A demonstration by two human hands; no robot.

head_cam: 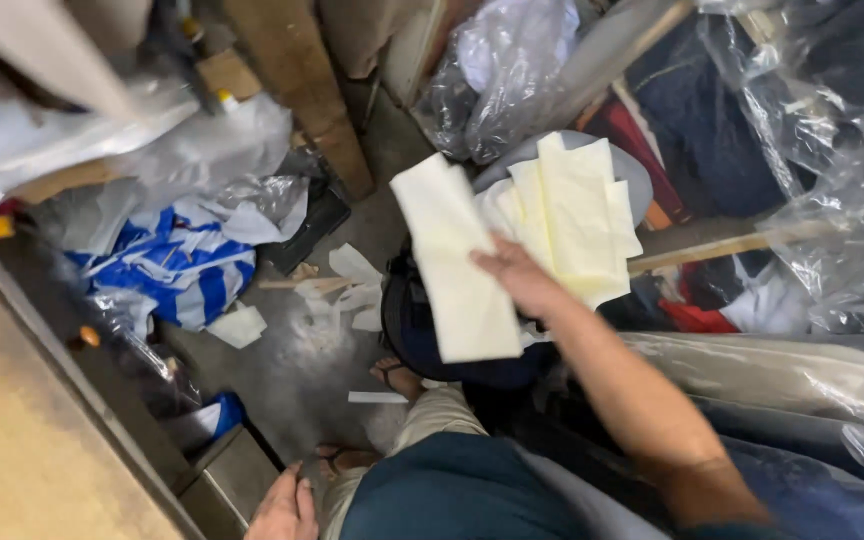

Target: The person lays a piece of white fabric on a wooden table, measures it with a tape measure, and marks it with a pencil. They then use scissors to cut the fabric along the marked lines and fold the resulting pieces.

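Observation:
My right hand (518,276) reaches forward and holds a long pale yellow piece of fabric (454,262) by its right edge, lifted above the floor. Just beyond it lies a stack of similar pale yellow pieces (577,215) on a grey round surface (638,172). My left hand (284,510) hangs low at the bottom of the view, next to my leg, with nothing seen in it and its fingers loosely curled. My feet in sandals stand on the grey floor (297,370) below.
A blue and white striped bag (180,265) and crumpled clear plastic (202,150) lie at left. White scraps (352,280) litter the floor. Wooden posts (302,90), plastic-wrapped bundles (832,130) and a wooden stick (722,247) crowd the right. A tan worktop edge (12,430) runs along the left.

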